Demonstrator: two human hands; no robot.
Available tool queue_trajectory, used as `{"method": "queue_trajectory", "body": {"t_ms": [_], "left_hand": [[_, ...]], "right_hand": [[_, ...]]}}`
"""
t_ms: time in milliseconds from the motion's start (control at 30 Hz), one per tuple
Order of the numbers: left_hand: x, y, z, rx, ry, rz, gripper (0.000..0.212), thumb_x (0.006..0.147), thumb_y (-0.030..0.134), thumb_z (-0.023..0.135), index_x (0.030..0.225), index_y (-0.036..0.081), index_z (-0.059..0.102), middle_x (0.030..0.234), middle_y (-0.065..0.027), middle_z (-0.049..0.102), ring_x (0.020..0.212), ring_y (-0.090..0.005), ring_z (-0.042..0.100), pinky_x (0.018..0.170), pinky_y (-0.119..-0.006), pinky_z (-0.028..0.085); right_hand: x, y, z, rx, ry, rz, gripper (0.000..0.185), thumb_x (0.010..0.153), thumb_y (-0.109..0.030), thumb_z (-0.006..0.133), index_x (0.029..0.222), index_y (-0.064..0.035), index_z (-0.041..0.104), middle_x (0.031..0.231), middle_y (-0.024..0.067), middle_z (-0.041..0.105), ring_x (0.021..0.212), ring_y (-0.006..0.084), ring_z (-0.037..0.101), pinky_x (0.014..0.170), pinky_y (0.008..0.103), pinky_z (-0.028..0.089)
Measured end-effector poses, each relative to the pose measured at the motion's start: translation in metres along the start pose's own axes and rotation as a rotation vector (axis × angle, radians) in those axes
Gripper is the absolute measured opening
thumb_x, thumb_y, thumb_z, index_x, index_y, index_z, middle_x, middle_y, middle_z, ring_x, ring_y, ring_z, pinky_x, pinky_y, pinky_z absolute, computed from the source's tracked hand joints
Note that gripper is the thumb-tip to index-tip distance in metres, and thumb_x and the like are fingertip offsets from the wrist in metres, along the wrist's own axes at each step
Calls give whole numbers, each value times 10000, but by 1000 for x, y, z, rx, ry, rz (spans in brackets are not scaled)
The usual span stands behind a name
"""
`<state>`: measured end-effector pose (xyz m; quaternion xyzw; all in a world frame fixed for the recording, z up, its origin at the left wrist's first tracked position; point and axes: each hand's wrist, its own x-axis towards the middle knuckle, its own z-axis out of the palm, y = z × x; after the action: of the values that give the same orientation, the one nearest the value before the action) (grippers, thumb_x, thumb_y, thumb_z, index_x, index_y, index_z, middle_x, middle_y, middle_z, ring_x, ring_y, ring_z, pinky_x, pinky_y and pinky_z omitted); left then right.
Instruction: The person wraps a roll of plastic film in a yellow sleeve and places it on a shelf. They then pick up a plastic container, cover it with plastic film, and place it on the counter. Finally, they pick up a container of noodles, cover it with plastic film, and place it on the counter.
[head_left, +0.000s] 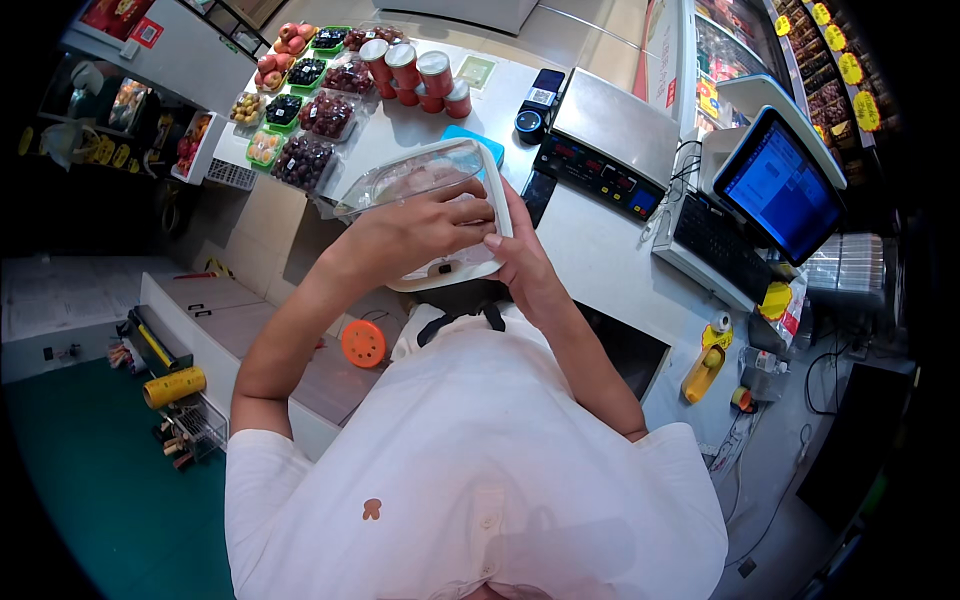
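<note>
My right hand grips the near right rim of a white-rimmed plastic container, thumb on top and fingers behind. The container is tilted, and a clear plastic lid or panel stands along its far side. My left hand reaches over the container with its fingers bent into the opening. Its fingertips are partly hidden, so whether they hold anything is unclear. Near the bottom edge a small dark spot shows inside. Behind the container, a light-blue flat object lies on the white counter.
Fruit packs and red lidded tubs occupy the far counter. To the right are a weighing scale, a black phone, a payment device and a touchscreen monitor. An orange perforated disc is low on the left.
</note>
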<state>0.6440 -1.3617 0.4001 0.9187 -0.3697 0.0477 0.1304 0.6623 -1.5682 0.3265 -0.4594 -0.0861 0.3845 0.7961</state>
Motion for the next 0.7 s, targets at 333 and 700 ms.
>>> {"method": "queue_trajectory", "body": {"t_ms": [333,700], "left_hand": [[-1,13,-15,-96,-116,-252,437,795,-28,740,1186,166,733,1387,23,654,1314,-272,598,1030,-426,585],[-14,31,-34,-320,286,-742,244,968,121,714,1188,17,701,1058,-186,718,915,-363,708,816,-449,554]], "right_hand": [[2,9,1,50,30,-40,1021,900,-359,633,1711,-207,31,1615,154,352,1410,255,509,1002,393,569],[3,7,-1,92,41,-130,1026,892,-306,621,1705,-168,11,1677,144,272,1490,280,435,1146,414,477]]}}
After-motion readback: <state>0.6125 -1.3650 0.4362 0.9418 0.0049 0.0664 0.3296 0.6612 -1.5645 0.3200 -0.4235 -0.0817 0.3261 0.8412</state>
